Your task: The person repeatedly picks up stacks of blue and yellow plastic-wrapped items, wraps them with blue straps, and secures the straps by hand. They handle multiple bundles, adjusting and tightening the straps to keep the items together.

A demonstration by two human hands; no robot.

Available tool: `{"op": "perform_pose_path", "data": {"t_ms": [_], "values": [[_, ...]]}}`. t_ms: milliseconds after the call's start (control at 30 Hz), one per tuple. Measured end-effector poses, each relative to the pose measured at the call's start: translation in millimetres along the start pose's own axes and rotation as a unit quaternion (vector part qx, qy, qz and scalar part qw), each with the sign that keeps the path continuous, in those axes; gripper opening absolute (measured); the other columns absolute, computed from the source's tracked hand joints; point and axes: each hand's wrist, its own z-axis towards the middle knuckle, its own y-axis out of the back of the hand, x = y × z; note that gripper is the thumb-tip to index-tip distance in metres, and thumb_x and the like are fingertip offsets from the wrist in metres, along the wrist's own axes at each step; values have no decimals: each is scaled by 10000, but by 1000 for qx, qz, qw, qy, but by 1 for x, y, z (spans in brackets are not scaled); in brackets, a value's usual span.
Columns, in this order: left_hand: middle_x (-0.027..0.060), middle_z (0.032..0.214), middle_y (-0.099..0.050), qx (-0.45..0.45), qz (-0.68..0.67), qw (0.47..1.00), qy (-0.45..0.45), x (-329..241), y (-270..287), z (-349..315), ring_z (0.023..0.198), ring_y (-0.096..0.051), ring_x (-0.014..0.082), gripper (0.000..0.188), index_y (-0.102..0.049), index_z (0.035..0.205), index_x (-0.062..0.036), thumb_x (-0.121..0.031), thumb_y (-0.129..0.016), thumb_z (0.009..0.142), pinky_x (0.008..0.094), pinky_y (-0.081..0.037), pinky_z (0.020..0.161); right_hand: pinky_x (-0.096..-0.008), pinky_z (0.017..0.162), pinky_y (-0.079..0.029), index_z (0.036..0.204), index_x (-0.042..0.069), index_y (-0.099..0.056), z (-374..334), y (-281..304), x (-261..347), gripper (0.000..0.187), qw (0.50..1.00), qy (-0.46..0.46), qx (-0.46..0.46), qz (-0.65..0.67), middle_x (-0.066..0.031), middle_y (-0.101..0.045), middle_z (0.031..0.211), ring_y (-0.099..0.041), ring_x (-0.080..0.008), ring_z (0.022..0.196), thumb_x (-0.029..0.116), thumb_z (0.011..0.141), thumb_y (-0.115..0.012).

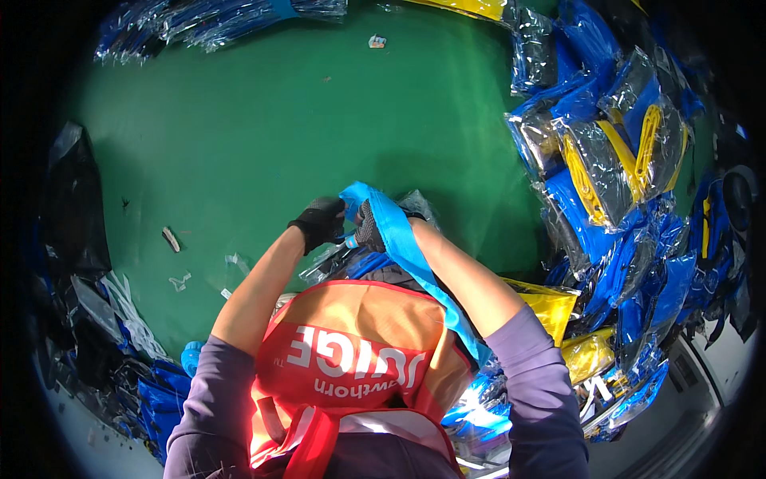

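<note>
Both my hands wear dark gloves and are close together at the near edge of the green table. A light blue fabric strap [403, 243] runs up from my right side, over my right wrist, and folds at its top by my fingers. My right hand [369, 228] is closed around the folded part. The fingers of my left hand [321, 223] pinch at the strap's edge and are partly hidden. Just under my hands lie plastic-wrapped dark and blue pieces [351, 263], partly covered by my red and orange apron [343, 343].
Blue, black and yellow items in transparent bags pile up [606, 160] along the right. More bagged bundles [231, 24] lie at the far left. A black bag [78, 199] and white straps [132, 315] are at the left. Small scraps [171, 239] dot the green table [303, 120].
</note>
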Motion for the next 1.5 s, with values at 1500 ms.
{"op": "perform_pose_path", "data": {"t_ms": [1500], "values": [[154,1113,-601,174,305,928,-122,-45,24,-25,1008,-569,234,318,-579,1134,-42,-144,-533,836,333,-431,893,-313,547,-493,807,9,-670,1,26,5,123,961,-98,143,-215,-119,-652,696,-612,-178,581,89,775,-582]]}}
